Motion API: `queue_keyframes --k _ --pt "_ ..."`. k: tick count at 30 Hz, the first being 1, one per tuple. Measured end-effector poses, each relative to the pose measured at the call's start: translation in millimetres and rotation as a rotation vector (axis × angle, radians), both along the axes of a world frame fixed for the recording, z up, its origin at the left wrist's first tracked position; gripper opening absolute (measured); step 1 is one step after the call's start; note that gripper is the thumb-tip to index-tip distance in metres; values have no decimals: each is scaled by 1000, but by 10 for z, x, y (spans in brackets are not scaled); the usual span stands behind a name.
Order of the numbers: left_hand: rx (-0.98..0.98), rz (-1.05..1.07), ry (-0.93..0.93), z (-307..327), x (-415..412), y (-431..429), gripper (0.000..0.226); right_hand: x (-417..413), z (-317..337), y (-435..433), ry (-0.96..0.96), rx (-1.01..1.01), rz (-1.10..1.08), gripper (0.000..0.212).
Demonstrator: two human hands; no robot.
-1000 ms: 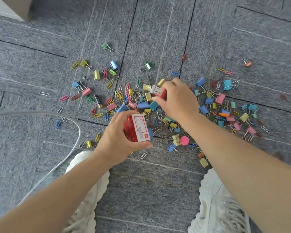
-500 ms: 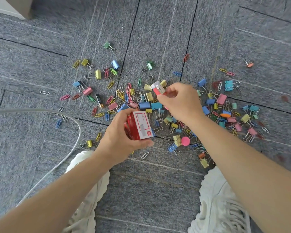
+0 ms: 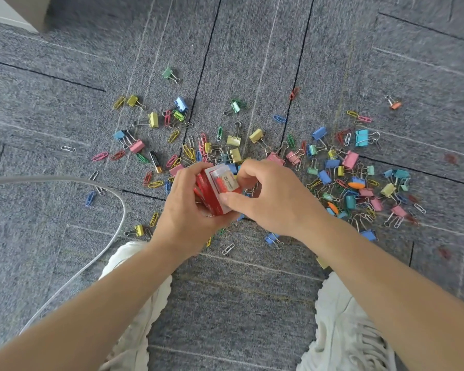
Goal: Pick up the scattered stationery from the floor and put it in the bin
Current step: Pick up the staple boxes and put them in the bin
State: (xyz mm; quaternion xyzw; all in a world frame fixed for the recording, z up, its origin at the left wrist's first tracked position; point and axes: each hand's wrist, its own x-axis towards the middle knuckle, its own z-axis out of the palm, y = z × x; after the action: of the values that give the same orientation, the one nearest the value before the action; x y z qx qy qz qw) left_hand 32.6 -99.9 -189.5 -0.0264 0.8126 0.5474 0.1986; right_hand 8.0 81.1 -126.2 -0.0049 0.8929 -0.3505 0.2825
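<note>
Now | left hand point(image 3: 188, 214) grips red boxes point(image 3: 208, 195) | right hand point(image 3: 275, 200) pinches eraser point(image 3: 227, 180)

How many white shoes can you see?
2: the left shoe at the bottom left, partly under the left arm; the right shoe at the bottom right, partly under the right arm.

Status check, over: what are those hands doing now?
Left hand grips red boxes. Right hand pinches small white box against them. Clips litter carpet.
</note>
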Motion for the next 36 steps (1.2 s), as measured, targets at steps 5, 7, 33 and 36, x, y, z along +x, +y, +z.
queue_keyframes --k 5,7,33,36 --pt "2 -11 58 8 -28 11 82 -26 30 39 48 -45 -7 36" --pt "12 -22 95 27 -18 24 81 -60 -5 45 2 -108 -80 37" --pt "-169 -232 13 167 -78 86 121 -92 -199 75 -583 -673 -345 31" --pt "-249 -233 -95 235 -151 63 125 -97 -136 96 -550 -669 -404 36"
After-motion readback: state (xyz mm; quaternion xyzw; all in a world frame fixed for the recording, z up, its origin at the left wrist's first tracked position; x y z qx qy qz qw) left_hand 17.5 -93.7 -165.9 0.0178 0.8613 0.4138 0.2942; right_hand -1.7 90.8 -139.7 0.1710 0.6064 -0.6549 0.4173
